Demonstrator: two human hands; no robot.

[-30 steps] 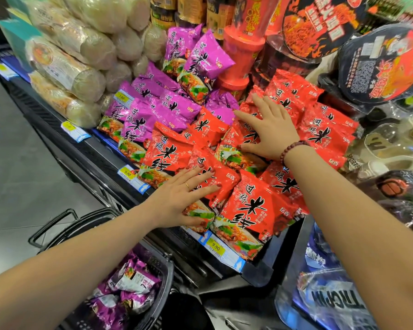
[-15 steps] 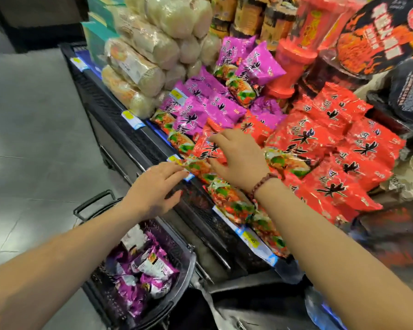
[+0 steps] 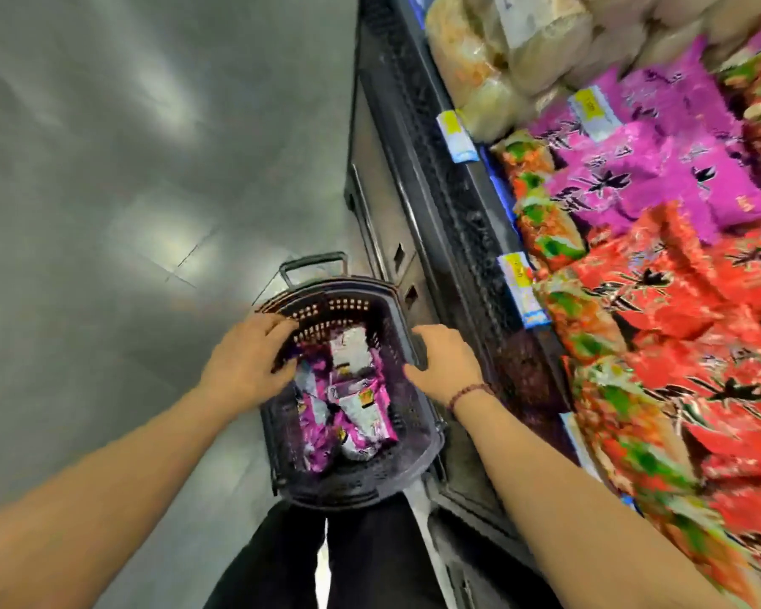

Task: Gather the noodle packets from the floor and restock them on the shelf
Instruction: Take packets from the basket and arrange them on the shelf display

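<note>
A dark plastic basket (image 3: pixel 357 481) stands on the floor beside the shelf and holds several purple noodle packets (image 3: pixel 352 410). My left hand (image 3: pixel 247 362) hovers over the basket's left rim with fingers loosely curled and holds nothing that I can see. My right hand (image 3: pixel 447 364) hangs above the right rim, fingers relaxed and empty. On the shelf (image 3: pixel 458 204) to the right lie red noodle packets (image 3: pixel 686 345) and purple noodle packets (image 3: pixel 642 169). The picture is blurred by motion.
Clear bags of pale noodles (image 3: pixel 515 50) fill the shelf's far end. Price tags (image 3: pixel 519 287) line the shelf edge. Grey tiled floor (image 3: pixel 128 169) spreads to the left. My dark trouser legs (image 3: pixel 326 560) stand just behind the basket.
Both hands have left the red packets on the shelf and dropped down over the basket. The view has swung from the shelf down to the floor.
</note>
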